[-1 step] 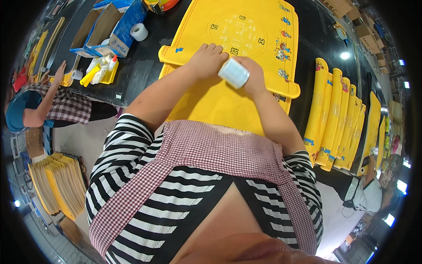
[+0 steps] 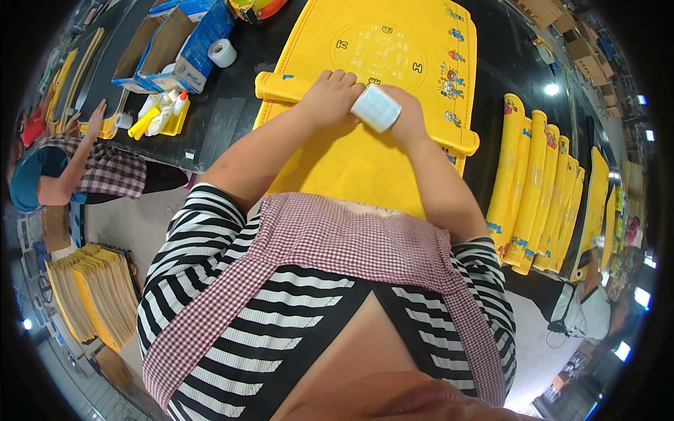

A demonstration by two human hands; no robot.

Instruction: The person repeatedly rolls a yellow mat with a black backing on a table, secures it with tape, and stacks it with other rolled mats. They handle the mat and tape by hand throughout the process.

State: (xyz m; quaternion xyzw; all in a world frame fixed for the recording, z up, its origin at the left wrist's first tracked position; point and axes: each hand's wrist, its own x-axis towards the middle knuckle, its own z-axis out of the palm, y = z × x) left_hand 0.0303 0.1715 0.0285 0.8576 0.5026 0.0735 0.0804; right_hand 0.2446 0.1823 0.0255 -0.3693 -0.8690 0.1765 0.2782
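A large yellow mat [image 2: 414, 24] printed with small cartoon figures and a circle lies flat on the dark table before me. Across it rests a roll of yellow mat [image 2: 275, 85]; whether it is part of the flat one I cannot tell. My left hand [image 2: 333, 97] is closed on the middle of this roll, knuckles up. Close beside it, my right hand [image 2: 407, 118] grips a wide roll of whitish tape [image 2: 377, 109], held just above the mat roll. The fingertips of both hands are largely hidden.
Several rolled yellow mats [image 2: 537, 186] lie side by side at the right. Left of me are a blue carton [image 2: 200, 49], another tape roll [image 2: 222, 52] and a yellow tray [image 2: 175, 118] of bottles. A co-worker [image 2: 105, 168] stands further left, near stacked yellow sheets [image 2: 95, 295].
The tape roll in my right hand has tilted and shifted slightly up and away from me. The rolled mat has turned or shifted a little under my hands.
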